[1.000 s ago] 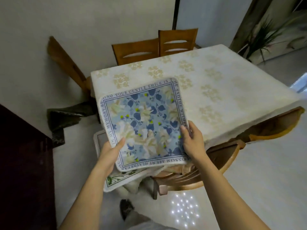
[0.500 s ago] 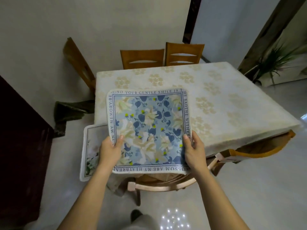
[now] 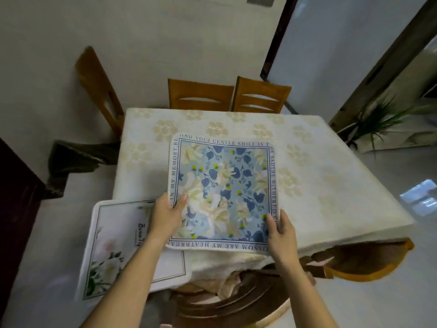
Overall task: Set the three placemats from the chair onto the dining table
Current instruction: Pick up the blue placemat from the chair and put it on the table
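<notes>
A blue floral placemat (image 3: 222, 188) with a lettered border lies over the near edge of the dining table (image 3: 319, 176), which has a cream patterned cloth. My left hand (image 3: 166, 215) grips the mat's left edge and my right hand (image 3: 280, 230) grips its lower right corner. A white placemat with a pale flower print (image 3: 118, 247) sticks out to the left, below my left arm, resting on the wooden chair (image 3: 236, 301) right in front of me. Whether a third mat is there I cannot see.
Two wooden chairs (image 3: 201, 94) stand at the table's far side, another (image 3: 99, 88) at the far left, one (image 3: 369, 263) tucked in at the near right. A dark cabinet (image 3: 14, 209) stands at the left, a potted plant (image 3: 378, 121) at the right.
Both hands carried the blue mat forward and down onto the table's near edge. The view rose, and more of the white mat on the chair shows.
</notes>
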A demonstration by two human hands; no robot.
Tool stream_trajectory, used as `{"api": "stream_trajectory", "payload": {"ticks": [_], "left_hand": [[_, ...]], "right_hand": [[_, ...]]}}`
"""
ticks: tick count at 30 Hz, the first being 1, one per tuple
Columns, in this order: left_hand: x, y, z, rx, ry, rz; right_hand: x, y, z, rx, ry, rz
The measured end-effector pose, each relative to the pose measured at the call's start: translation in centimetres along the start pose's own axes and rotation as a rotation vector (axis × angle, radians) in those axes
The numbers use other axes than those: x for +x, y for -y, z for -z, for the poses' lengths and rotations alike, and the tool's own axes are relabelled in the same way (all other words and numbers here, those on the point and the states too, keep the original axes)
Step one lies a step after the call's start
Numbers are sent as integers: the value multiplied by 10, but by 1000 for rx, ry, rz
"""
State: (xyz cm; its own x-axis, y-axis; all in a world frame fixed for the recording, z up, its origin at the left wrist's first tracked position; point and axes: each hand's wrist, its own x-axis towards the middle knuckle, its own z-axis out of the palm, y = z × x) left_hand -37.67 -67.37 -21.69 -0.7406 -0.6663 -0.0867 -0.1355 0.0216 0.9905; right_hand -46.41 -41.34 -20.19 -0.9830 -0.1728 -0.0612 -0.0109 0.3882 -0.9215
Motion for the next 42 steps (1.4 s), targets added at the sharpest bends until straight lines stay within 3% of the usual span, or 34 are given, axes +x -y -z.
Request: {"api": "stream_trajectory", "payload": {"ticks": [12,17,21,24,27,36,42], "left_hand": [[101,40,32,38,-31,151],[177,69,19,56,-250,303],[225,112,8,63,-365,425],[239,139,-3,207,-472,457],[247,143,-15,399,-542,351],[274,169,-26,1025,-532,235],[277,174,-26,1100,-593,261]], "right_hand": [[153,12,-104,-102,95,38],[243,-3,-164,-117,323,-20],[298,-31,-214,-209,372,-56],[318,-46,-243,-262,318,-61],[332,-51,-262,-277,288,47],[355,-88,-281,-295,107,150],[354,-90,-282,-369,75,90]]}}
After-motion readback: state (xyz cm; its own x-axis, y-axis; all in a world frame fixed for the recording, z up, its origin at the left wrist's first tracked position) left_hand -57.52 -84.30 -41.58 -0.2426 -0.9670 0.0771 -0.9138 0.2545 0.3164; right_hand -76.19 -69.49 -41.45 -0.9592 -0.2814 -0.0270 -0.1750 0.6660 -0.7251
